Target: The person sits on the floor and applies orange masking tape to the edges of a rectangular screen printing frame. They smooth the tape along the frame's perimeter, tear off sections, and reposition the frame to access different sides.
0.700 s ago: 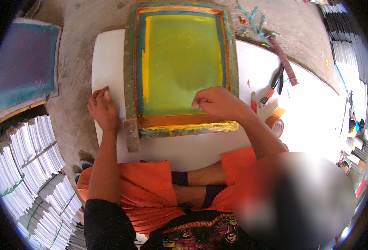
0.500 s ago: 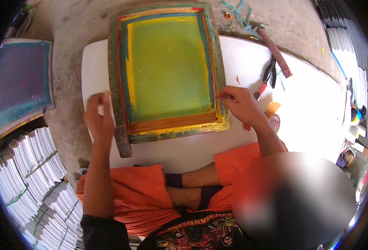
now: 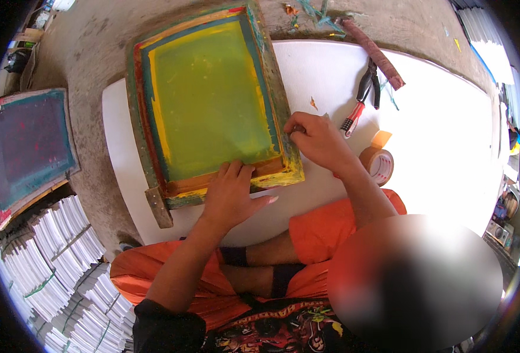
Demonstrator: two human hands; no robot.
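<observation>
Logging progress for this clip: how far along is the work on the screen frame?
Done: the screen frame lies flat on the white board, yellow-green mesh up. In hand: the left hand presses on its near edge, and the right hand pinches at the near right corner. What the fingers grip is too small to tell. Left: the tape roll and pliers lie untouched beside it, and a second, darker frame waits on the floor.

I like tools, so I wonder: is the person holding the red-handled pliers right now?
No, the pliers lie alone on the white board, while both hands rest on the yellow-green screen frame.
</observation>
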